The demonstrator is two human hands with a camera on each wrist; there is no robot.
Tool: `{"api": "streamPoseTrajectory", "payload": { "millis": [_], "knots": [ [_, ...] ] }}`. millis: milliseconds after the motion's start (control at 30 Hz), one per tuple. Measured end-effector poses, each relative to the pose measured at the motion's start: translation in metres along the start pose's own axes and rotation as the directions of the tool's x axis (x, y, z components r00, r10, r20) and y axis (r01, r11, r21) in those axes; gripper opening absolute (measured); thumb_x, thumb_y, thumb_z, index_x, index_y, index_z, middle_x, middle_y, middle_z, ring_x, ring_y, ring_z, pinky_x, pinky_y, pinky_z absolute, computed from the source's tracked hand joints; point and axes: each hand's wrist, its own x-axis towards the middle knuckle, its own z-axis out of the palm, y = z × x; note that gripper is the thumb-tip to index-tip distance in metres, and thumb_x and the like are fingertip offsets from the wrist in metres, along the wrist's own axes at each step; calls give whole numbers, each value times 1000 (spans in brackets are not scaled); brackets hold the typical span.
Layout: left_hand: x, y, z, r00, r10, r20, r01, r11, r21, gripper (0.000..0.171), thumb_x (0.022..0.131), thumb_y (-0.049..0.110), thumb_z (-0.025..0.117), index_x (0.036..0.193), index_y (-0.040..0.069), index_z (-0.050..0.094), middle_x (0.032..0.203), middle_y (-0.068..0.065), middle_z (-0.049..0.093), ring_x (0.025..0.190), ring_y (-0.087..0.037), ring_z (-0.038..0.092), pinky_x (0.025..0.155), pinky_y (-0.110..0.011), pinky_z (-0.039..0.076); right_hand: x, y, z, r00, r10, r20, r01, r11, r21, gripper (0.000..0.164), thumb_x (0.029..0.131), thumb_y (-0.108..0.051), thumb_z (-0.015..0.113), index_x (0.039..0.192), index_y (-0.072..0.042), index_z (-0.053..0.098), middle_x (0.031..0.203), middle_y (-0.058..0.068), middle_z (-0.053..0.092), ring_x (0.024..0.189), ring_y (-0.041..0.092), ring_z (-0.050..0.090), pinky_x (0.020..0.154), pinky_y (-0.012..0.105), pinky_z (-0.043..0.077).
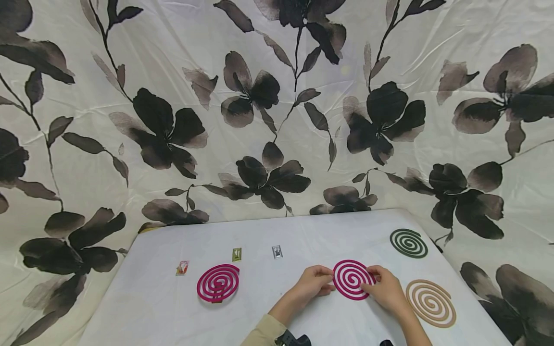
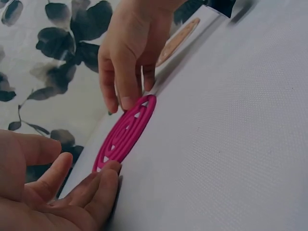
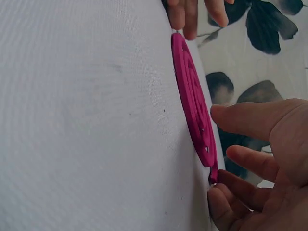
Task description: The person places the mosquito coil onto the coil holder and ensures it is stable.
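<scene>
A pink mosquito coil (image 1: 352, 279) lies level between my two hands, low over the white table. My left hand (image 1: 312, 283) touches its left rim with the fingertips. In the left wrist view the left thumb stands apart from the coil. My right hand (image 1: 387, 288) holds the opposite rim, the thumb over the upper face and other fingers at the edge. In the right wrist view the coil (image 3: 192, 101) appears nearly edge-on. Whether its underside touches the table is hard to tell.
A second pink coil (image 1: 218, 282) sits at left, with a small dark piece under its front. Small gold (image 1: 236, 254), silver (image 1: 277, 252) and red-and-white (image 1: 182, 268) pieces lie behind. A green coil (image 1: 409, 243) and a tan coil (image 1: 431, 303) lie at right. Floral cloth (image 1: 259, 96) hangs behind.
</scene>
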Motion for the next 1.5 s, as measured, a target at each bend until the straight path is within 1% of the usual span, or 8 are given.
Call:
{"api": "streamPoseTrajectory", "payload": {
  "millis": [433, 600, 767, 867, 1067, 1233, 1333, 1500],
  "knots": [
    [2, -4, 1, 999, -18, -36, 15, 997, -75, 20, 97, 12, 59, 109, -3, 61, 99, -10, 65, 85, -21, 69, 73, -27, 58, -1, 0, 6, 998, -3, -61, 4, 1000, 11, 49, 75, -12, 81, 117, 5, 60, 110, 20, 64, 97, 33, 61, 82, 50, 52],
    [3, -6, 1, 998, -28, -54, 23, 995, -94, 20, 96, 13, 60, 110, -2, 61, 100, -10, 65, 84, -22, 70, 72, -27, 58, -3, -2, 5, 996, 11, -90, -6, 998, 55, 52, 78, -10, 78, 122, 8, 56, 110, 25, 62, 100, 39, 60, 85, 52, 50],
    [2, -7, 1, 998, -29, -60, 23, 994, -106, 21, 96, 13, 60, 111, -2, 61, 100, -10, 66, 84, -22, 70, 71, -26, 58, 0, 1, 7, 991, 62, -120, -44, 988, 149, 52, 81, -9, 75, 125, 9, 54, 112, 28, 60, 100, 39, 62, 80, 42, 55],
    [3, -7, 0, 998, -29, -55, 23, 994, -111, 22, 96, 13, 60, 111, -2, 61, 101, -10, 66, 86, -23, 70, 72, -27, 57, 2, 0, 6, 986, 131, -101, -101, 961, 259, 52, 83, -9, 74, 128, 8, 53, 115, 27, 58, 99, 35, 62, 74, 31, 57],
    [4, -7, 0, 997, -41, -60, 33, 992, -124, 21, 96, 12, 60, 111, -2, 61, 100, -10, 64, 87, -23, 70, 74, -27, 57, 1, -1, 3, 971, 238, -17, -206, 873, 443, 48, 88, -8, 69, 131, 7, 52, 121, 24, 57, 100, 21, 60, 75, 18, 54],
    [3, -8, -1, 998, -39, -59, 30, 989, -145, 20, 95, 10, 60, 111, -3, 60, 99, -11, 64, 87, -24, 70, 75, -28, 57, 0, -2, 4, 971, 235, 46, -222, 815, 535, 54, 90, -10, 68, 135, 10, 45, 123, 23, 58, 98, 14, 61, 77, 20, 54],
    [3, -8, -2, 998, -35, -51, 27, 989, -147, 21, 95, 10, 60, 111, -4, 60, 98, -12, 64, 87, -24, 70, 75, -29, 57, 0, -2, 7, 971, 217, 96, -232, 780, 581, 52, 91, -8, 66, 135, 10, 43, 114, 19, 62, 90, 13, 63, 73, 23, 55],
    [2, -10, -3, 998, -38, -53, 29, 986, -161, 23, 95, 10, 59, 113, -4, 59, 99, -12, 65, 88, -25, 70, 75, -29, 57, 0, -2, 12, 973, 194, 126, -231, 767, 599, 44, 93, -6, 62, 131, 10, 46, 98, 11, 65, 82, 15, 63, 68, 26, 56]
  ]
}}
